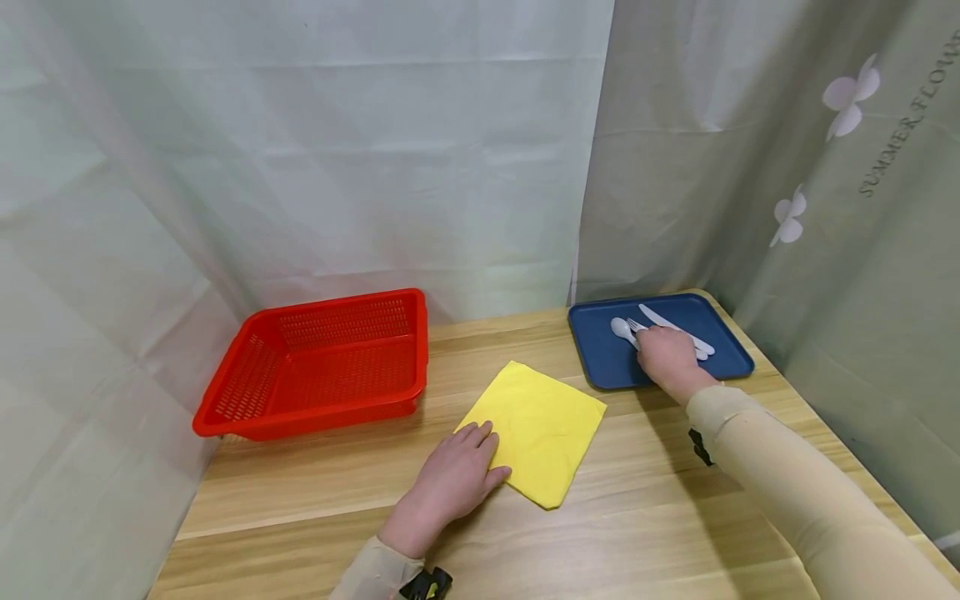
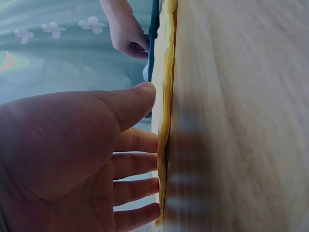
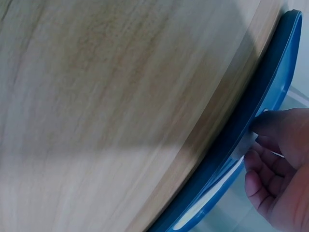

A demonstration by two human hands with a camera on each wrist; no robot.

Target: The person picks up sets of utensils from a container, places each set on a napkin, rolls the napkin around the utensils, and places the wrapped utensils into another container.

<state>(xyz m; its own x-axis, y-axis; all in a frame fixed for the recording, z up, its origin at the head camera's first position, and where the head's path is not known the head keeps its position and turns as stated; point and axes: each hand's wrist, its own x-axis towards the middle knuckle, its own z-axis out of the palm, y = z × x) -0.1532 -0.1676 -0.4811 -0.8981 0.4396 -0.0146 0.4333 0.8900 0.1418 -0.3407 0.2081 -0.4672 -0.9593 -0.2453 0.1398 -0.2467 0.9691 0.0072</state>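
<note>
My left hand (image 1: 459,475) rests with its fingers extended on the left edge of a folded yellow cloth (image 1: 546,429). In the left wrist view, the fingertips touch the cloth's edge (image 2: 167,96) and the thumb lies apart from the fingers. At the right, my right hand (image 1: 670,357) reaches over a blue tray (image 1: 603,367) and pinches a white spoon (image 1: 621,327) by its handle, partly hidden by the fingers. Close beside it on the tray lie a white fork (image 1: 634,324), mostly covered by the hand, and a white knife (image 1: 663,319).
A red plastic basket (image 1: 345,371) with perforated sides stands at the back left of the wooden table (image 1: 615,517). Pale curtains (image 1: 412,167) hang behind the table and along both sides.
</note>
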